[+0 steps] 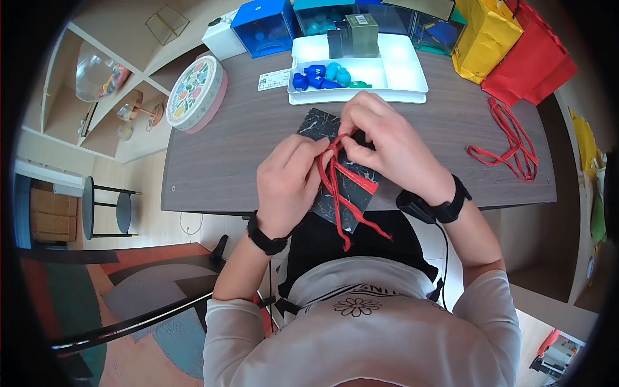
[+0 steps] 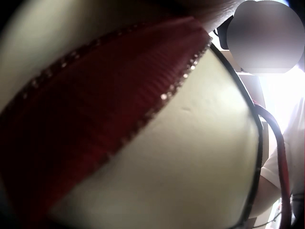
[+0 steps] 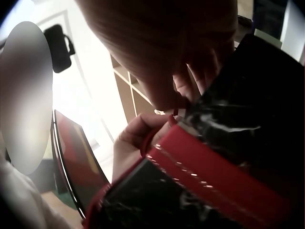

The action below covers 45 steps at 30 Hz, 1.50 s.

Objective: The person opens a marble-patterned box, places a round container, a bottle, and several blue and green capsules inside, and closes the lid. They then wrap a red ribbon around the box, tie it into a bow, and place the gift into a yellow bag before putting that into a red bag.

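Observation:
A black marble-patterned box or board [image 1: 314, 122] is held up near the table's front edge. In the right wrist view a wide red ribbon [image 3: 205, 169] with glittering edges crosses its dark face; the left wrist view shows red ribbon [image 2: 109, 105] across a pale face. Red cord [image 1: 340, 201] is looped at the middle, two ends hanging toward the lap. My left hand [image 1: 290, 164], on the left side, pinches the cord by the loop. My right hand [image 1: 393, 138], opposite, pinches the cord with thumb and forefinger close to the left fingertips.
A white tray [image 1: 406, 90] with blue and teal bottle-shaped pieces [image 1: 316, 77] stands behind the hands. A round floral box [image 1: 196, 93] sits at left. Another red cord [image 1: 516, 145] lies at right, near yellow [image 1: 487, 39] and red bags [image 1: 532, 58]. Blue bins [image 1: 263, 29] line the back.

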Each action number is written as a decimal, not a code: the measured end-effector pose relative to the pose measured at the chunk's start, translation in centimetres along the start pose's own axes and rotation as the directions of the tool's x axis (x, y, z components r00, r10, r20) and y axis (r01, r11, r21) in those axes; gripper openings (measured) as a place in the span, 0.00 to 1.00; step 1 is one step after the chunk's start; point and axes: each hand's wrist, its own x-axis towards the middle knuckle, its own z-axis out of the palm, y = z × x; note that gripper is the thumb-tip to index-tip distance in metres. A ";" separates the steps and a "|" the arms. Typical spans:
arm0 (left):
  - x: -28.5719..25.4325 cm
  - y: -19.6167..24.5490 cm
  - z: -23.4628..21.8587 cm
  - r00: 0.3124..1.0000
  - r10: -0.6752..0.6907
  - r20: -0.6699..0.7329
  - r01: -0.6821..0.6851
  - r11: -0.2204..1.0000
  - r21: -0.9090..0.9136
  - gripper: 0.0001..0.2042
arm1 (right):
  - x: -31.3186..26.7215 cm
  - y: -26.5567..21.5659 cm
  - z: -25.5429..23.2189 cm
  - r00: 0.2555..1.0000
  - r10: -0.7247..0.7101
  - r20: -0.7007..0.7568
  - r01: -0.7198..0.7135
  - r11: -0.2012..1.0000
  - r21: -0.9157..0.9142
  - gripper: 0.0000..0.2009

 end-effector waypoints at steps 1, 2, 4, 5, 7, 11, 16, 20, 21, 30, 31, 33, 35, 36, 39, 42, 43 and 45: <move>-0.1 -0.2 -0.1 0.999 0.040 -0.005 -0.040 0.999 0.017 0.07 | -0.1 0.0 -0.1 1.000 -0.017 -0.022 0.015 0.997 -0.079 0.07; -0.2 -0.4 -0.1 0.997 0.080 -0.010 -0.080 0.996 0.033 0.07 | -0.3 0.1 -0.2 0.998 -0.036 -0.044 0.028 0.987 -0.159 0.08; -0.2 -0.5 -0.4 0.992 0.124 0.006 -0.124 0.991 0.048 0.07 | -0.5 0.1 -0.4 0.998 -0.039 -0.054 0.024 0.964 -0.264 0.10; -0.2 -0.4 -0.6 0.992 0.127 0.025 -0.128 0.991 0.046 0.07 | -0.5 0.0 -0.4 0.999 -0.024 -0.045 0.010 0.957 -0.290 0.10; -0.2 -0.3 -0.8 0.990 0.134 0.050 -0.136 0.990 0.046 0.07 | -0.5 0.1 -0.5 0.999 0.004 -0.034 -0.015 0.952 -0.306 0.10; -0.6 -0.2 -1.3 0.980 0.170 0.105 -0.180 0.980 0.086 0.07 | -0.6 0.6 -0.4 0.999 0.015 -0.029 -0.024 0.936 -0.350 0.09; -1.2 -0.5 -1.9 0.972 0.196 0.130 -0.209 0.973 0.095 0.08 | -0.5 0.9 0.1 0.992 0.081 -0.095 -0.104 0.958 -0.267 0.07; -1.4 -0.6 -1.9 0.979 0.165 0.118 -0.174 0.982 0.076 0.08 | 0.0 0.5 -0.2 0.915 0.392 0.100 -0.388 0.778 0.495 0.05; -1.4 -0.6 -1.9 0.981 0.158 0.114 -0.167 0.983 0.073 0.08 | 0.2 0.6 -0.2 0.885 0.421 0.199 -0.436 0.599 0.671 0.04; -1.8 -0.8 -2.4 0.990 0.059 0.131 -0.060 0.998 0.004 0.08 | -0.5 1.7 -0.7 0.961 0.275 0.032 -0.277 0.956 0.102 0.07; -1.7 -0.7 -2.5 0.991 -0.007 0.134 0.015 0.998 -0.059 0.07 | -0.6 1.7 -0.8 0.961 0.275 0.027 -0.276 0.956 0.103 0.07; -1.5 -0.5 -2.7 0.978 -0.138 0.154 0.166 0.969 -0.182 0.08 | -0.7 1.6 -0.9 0.961 0.275 0.019 -0.275 0.955 0.107 0.07; -1.4 -0.5 -2.4 0.960 -0.254 0.120 0.281 0.867 -0.411 0.12 | -0.9 1.9 -0.7 0.965 0.262 0.003 -0.261 0.960 0.101 0.07; -1.3 -0.5 -2.3 0.943 -0.313 0.113 0.325 0.791 -0.518 0.15 | -1.0 2.0 -0.7 0.967 0.256 -0.004 -0.254 0.962 0.098 0.07; -0.6 -1.3 -2.8 0.927 -0.302 0.224 0.370 0.626 -0.686 0.24 | -1.0 1.8 -1.0 0.956 0.290 0.035 -0.292 0.953 0.084 0.07; 0.6 -1.3 -3.7 0.866 -0.327 0.379 0.498 0.482 -0.721 0.29 | -1.1 1.7 -1.1 0.959 0.280 0.042 -0.282 0.956 0.075 0.06; 0.9 -1.3 -4.0 0.838 -0.320 0.442 0.543 0.414 -0.730 0.29 | -1.1 1.6 -1.3 0.955 0.291 0.056 -0.295 0.950 0.100 0.07; 1.2 -0.6 -3.7 0.830 -0.374 0.414 0.558 0.518 -0.649 0.28 | -1.1 1.4 -1.7 0.946 0.312 0.082 -0.322 0.935 0.149 0.07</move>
